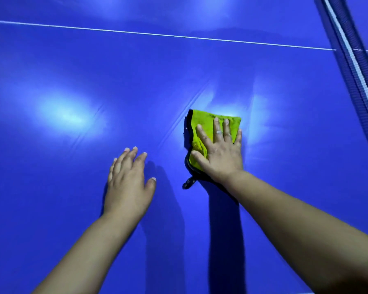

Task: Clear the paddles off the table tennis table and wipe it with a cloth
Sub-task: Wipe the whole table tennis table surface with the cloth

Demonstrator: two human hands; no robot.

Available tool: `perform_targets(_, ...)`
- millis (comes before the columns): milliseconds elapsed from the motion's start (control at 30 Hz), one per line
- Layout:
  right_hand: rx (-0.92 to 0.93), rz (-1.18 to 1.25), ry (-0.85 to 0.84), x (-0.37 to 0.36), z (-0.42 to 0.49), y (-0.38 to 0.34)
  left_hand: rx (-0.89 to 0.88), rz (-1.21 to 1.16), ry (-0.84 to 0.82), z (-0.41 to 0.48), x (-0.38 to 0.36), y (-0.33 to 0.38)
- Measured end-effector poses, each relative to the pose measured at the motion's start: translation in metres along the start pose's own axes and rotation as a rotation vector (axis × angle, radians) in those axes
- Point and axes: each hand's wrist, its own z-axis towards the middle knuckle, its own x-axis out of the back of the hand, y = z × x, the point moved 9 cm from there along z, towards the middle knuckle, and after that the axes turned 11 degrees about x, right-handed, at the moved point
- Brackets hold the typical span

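Tabletop: the blue table tennis tabletop (pixel 72 71) fills the view. No paddles show on the part in sight, so clearing looks done here and wiping is the step in hand.
Sheen: pale glare patches and faint slanting streaks lie across the surface. They probably give a fair guide to where the passes should overlap.
Net: the net (pixel 353 66) runs down the right side of the view, well to the right of the cloth. Strokes toward it should stop short so the fabric does not snag.
White line: the white line (pixel 179 37) crosses the far tabletop, well beyond both hands. Reaching past it likely calls for a lean or a step round.
Left grip: the left grip (pixel 126 183) is open and empty, with fingers straight and close together. It sits left of the cloth and apart from it, and I cannot tell whether it touches the tabletop or hovers. It would serve best as a brace.
Right grip: the right grip (pixel 221 153) is open and flat. Its spread fingers press down on the cloth and do not curl round it.
Cloth: the yellow-green cloth (pixel 202 126) has dark edging and lies folded on the tabletop under the right grip. Even palm pressure should keep the pad flat.
Loop: a dark hanging loop (pixel 188 183) trails from the cloth's near corner and may drag.
Ring: a ring (pixel 219 131) sits on one finger and is better kept over the fabric.
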Motion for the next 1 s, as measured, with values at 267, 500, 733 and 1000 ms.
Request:
perform_targets(267, 0.099, 0.013, 0.011, -0.026, -0.108, -0.141, 0.074, 0.068, -0.039, -0.102, 0.021, -0.099)
perform_targets(500, 0.229, 0.071, 0.020, -0.037, -0.194, -0.225, 0.124, 0.050, -0.095, -0.156, 0.016, -0.128)
perform_targets(733, 0.252, 0.149, 0.009, -0.038, -0.237, -0.201, -0.043, 0.074, -0.087, -0.158, 0.008, -0.079)
perform_targets(1000, 0.079, 0.184, 0.063, -0.036, -0.218, -0.112, -0.124, 0.195, -0.130, -0.135, -0.022, -0.031)
